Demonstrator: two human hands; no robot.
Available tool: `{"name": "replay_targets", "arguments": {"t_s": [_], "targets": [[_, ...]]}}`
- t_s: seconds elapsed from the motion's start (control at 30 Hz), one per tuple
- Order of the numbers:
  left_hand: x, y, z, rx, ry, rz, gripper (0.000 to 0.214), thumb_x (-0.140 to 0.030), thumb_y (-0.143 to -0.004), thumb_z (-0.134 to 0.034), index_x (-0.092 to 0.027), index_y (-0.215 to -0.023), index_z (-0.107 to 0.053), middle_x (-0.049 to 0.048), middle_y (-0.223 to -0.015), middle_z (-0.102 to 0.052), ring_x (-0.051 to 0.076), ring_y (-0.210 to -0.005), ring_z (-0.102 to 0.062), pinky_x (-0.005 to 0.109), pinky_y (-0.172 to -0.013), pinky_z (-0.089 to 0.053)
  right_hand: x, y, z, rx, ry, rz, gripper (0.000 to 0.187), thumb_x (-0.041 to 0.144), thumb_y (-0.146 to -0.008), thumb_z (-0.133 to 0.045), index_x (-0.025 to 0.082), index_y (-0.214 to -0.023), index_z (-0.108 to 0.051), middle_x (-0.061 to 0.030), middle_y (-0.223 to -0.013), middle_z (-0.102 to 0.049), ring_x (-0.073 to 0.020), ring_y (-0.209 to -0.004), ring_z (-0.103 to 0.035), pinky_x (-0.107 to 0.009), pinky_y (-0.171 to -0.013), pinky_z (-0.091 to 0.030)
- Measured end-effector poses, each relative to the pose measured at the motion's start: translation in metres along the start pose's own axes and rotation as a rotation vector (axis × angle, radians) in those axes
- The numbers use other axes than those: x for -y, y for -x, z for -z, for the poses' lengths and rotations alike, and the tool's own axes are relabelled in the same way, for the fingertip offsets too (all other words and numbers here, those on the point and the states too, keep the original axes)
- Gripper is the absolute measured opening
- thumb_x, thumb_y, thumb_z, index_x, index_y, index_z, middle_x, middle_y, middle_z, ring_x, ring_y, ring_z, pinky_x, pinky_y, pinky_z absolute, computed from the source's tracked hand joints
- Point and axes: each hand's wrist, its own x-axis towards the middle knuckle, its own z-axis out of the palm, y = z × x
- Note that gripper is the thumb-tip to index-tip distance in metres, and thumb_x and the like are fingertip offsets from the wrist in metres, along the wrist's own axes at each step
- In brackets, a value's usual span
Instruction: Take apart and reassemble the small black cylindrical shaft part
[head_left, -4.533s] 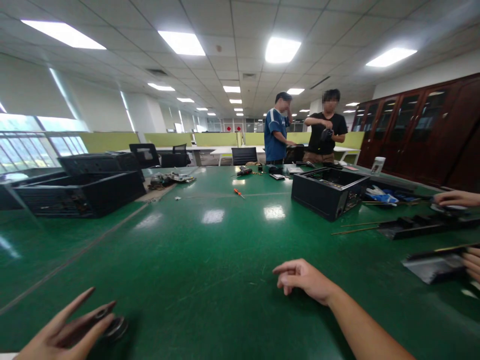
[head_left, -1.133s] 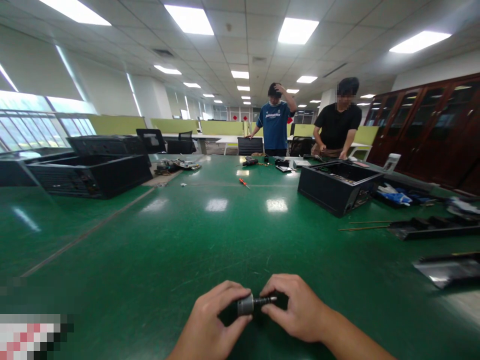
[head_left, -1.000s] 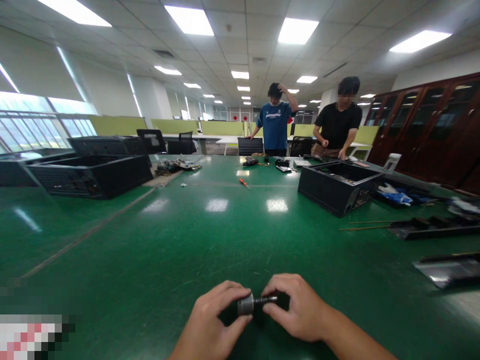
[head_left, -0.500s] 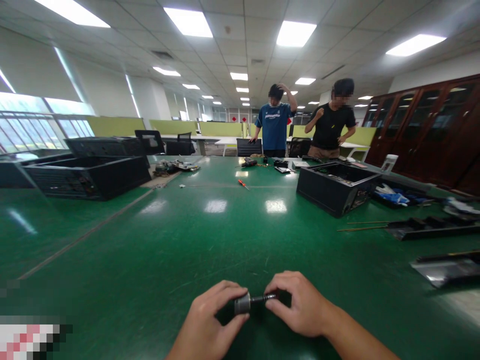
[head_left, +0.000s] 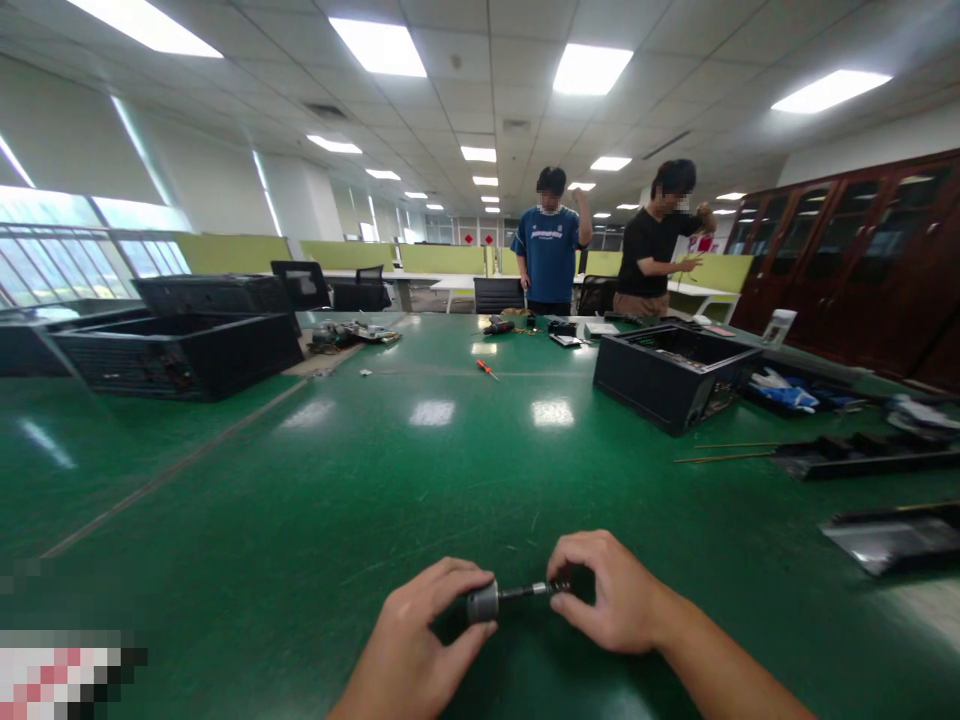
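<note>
My left hand (head_left: pixel 427 630) grips a short grey metal cylinder (head_left: pixel 484 603) between thumb and fingers, low in the view. A thin dark rod (head_left: pixel 517 593) sticks out of the cylinder toward the right, with a bright metal band near its far end. At that end my right hand (head_left: pixel 611 595) pinches a small dark, ribbed, spring-like piece (head_left: pixel 558 587), partly covered by the fingertips. Whether this piece sits around the rod or only meets its tip, I cannot tell. Both hands are just above the green tabletop (head_left: pixel 450 490).
An orange screwdriver (head_left: pixel 486 369) lies farther back. Black computer cases stand at the right (head_left: pixel 667 380) and left (head_left: pixel 180 350). Dark metal trays (head_left: pixel 862 458) lie on the right. A power drill (head_left: pixel 498 327) rests at the far edge, where two people (head_left: pixel 551 245) stand.
My right hand has slid right and slightly up, away from the cylinder, so more of the rod shows. My left hand stays nearly still. Both people across the table have shifted their arms.
</note>
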Motion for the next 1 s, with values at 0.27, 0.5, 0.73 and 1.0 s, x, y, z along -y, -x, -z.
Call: {"name": "replay_targets", "arguments": {"t_s": [0.27, 0.5, 0.73, 1.0], "targets": [[0.001, -0.003, 0.008, -0.009, 0.021, 0.146, 0.022, -0.019, -0.076, -0.071, -0.025, -0.098, -0.071, 0.0051, -0.102, -0.076, 0.024, -0.095, -0.073, 0.035, -0.088, -0.058, -0.019, -0.002, 0.014, 0.017, 0.03, -0.094, 0.004, 0.018, -0.075, -0.068, 0.02, -0.078, -0.068, -0.0012, -0.075, -0.071, -0.0184, -0.072, -0.066, -0.028, -0.071, -0.048], [0.024, -0.014, 0.019, -0.122, 0.547, 0.541, 0.04, -0.029, -0.074, -0.075, -0.018, -0.111, -0.066, 0.0089, -0.106, -0.076, 0.023, -0.098, -0.073, 0.034, -0.089, -0.056, -0.034, -0.001, 0.014, -0.008, -0.01, -0.159, 0.004, 0.017, -0.075, -0.068, 0.018, -0.079, -0.069, -0.0023, -0.076, -0.071, -0.0177, -0.07, -0.066, -0.026, -0.067, -0.049], [0.05, -0.017, 0.051, -0.428, 0.685, 0.805, 0.042, -0.014, -0.049, -0.084, -0.016, -0.088, -0.069, 0.0058, -0.088, -0.08, 0.023, -0.088, -0.075, 0.03, -0.079, -0.058, -0.032, -0.003, 0.012, -0.01, -0.012, -0.138, 0.006, 0.015, -0.074, -0.068, 0.018, -0.08, -0.069, -0.0017, -0.074, -0.071, -0.0172, -0.069, -0.066, -0.026, -0.066, -0.049], [0.087, 0.003, 0.103, -0.425, 0.192, 0.863, 0.06, -0.028, -0.059, -0.081, -0.029, -0.117, -0.063, 0.0016, -0.098, -0.081, 0.032, -0.106, -0.072, 0.041, -0.084, -0.062, -0.03, -0.005, 0.013, 0.027, 0.015, -0.155, 0.008, 0.018, -0.075, -0.068, 0.017, -0.082, -0.071, -0.0022, -0.075, -0.072, -0.0161, -0.068, -0.066, -0.024, -0.065, -0.048]]}}
